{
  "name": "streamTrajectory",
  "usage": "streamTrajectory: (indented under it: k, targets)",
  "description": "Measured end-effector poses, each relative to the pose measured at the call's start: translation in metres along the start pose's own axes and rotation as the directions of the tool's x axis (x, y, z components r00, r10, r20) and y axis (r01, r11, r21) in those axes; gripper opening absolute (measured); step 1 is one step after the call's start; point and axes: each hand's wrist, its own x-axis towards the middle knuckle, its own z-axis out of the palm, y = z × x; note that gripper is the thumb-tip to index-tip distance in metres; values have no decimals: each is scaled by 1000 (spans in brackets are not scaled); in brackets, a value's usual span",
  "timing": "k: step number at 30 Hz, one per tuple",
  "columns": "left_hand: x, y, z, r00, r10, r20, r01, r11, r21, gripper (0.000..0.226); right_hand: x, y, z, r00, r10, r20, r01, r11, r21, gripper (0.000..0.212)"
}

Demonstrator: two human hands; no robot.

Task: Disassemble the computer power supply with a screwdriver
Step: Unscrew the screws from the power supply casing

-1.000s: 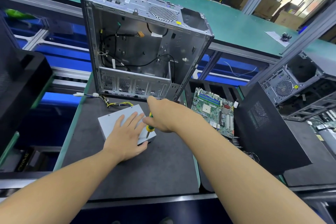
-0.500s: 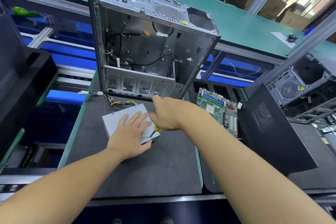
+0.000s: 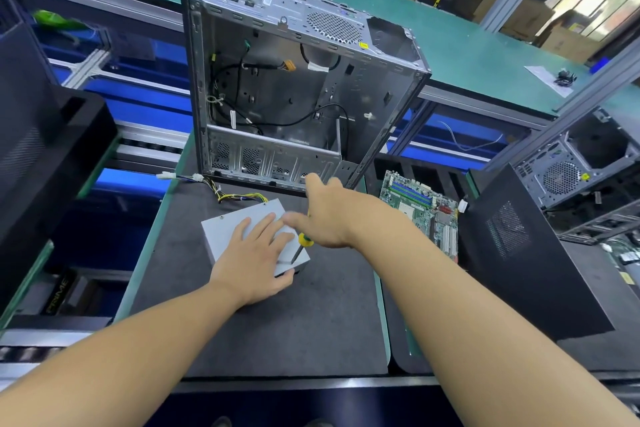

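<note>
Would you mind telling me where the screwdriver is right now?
In the head view near centre, the right hand grips the screwdriver, tip at the near right corner of the power supply, beside the left hand.

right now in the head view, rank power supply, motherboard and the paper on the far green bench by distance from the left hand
1. power supply, under the left hand, touching
2. motherboard, right, beyond the mat
3. paper, far right, on the back bench
</note>
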Motion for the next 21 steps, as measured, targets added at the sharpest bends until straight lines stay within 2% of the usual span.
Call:
streamTrajectory:
  k: [2, 4, 7, 12, 15, 17, 21]
  targets:
    - [0, 0, 0, 1000, -3, 7, 3, 1000, 0, 69, 2, -2, 1, 999, 40, -21, -40, 998, -42, 39]
    - [0, -1, 1, 1000, -4, 2, 4, 1000, -7, 69, 4, -2, 3, 999, 2, -40, -6, 996, -88, 25]
    - [1, -1, 1, 1000, 1, 1, -1, 1000, -7, 70, 2, -3, -1, 998, -55, -28, 53, 996, -68, 18]
    - [1, -1, 0, 1000, 1, 18, -2, 1000, 13, 75, -3, -1, -5, 997, -50, 63, 52, 998, -36, 32]
    - [1, 0, -1, 1000, -1, 20, 1, 1000, 9, 74, -2, -1, 2, 999, 41, 1, -41, 998, -40, 36]
    - [0, 0, -2, 1000, -6, 24, 5, 1000, 9, 72, -1, 0, 4, 995, 81, -59, -85, 995, -55, 32]
    - [0, 0, -3, 1000, -9, 15, 9, 1000, 1, 69, 2, 2, 6, 995, -23, -101, 17, 998, -61, 15]
